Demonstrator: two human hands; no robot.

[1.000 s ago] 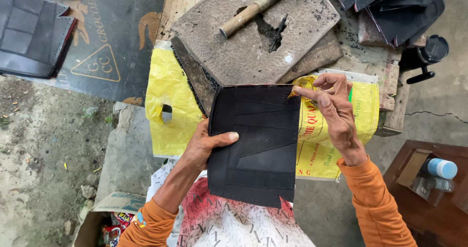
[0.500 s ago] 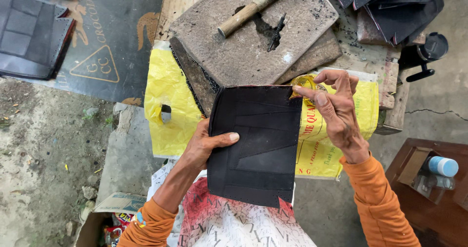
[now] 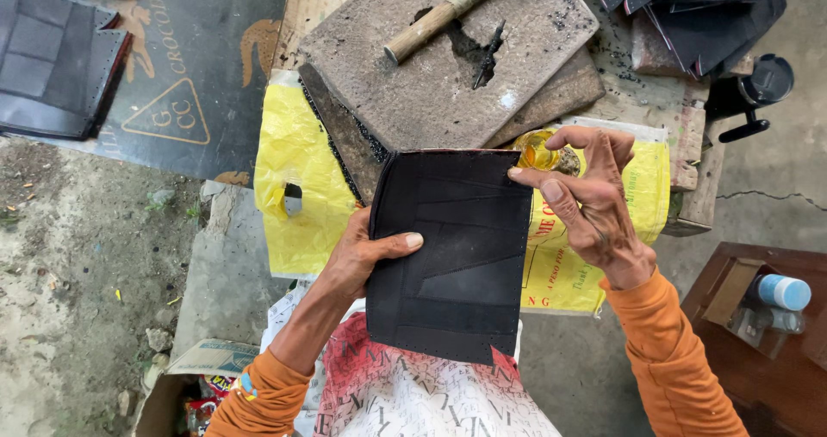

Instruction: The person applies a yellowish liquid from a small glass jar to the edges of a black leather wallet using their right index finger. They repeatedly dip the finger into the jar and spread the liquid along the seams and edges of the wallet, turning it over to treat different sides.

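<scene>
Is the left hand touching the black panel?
Touching. The head view shows the left hand gripping the black panel's left edge, thumb lying across its front.

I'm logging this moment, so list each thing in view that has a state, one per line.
black stitched panel: held upright off the bench, flat, seams showing
left hand: gripping the panel's left edge, thumb across its face
right hand: fingertips pinching the panel's top right corner
wooden-handled tool: lying loose on the slab
stone slab: lying flat, dusted with black crumbs
yellow bag: spread flat, torn
</scene>
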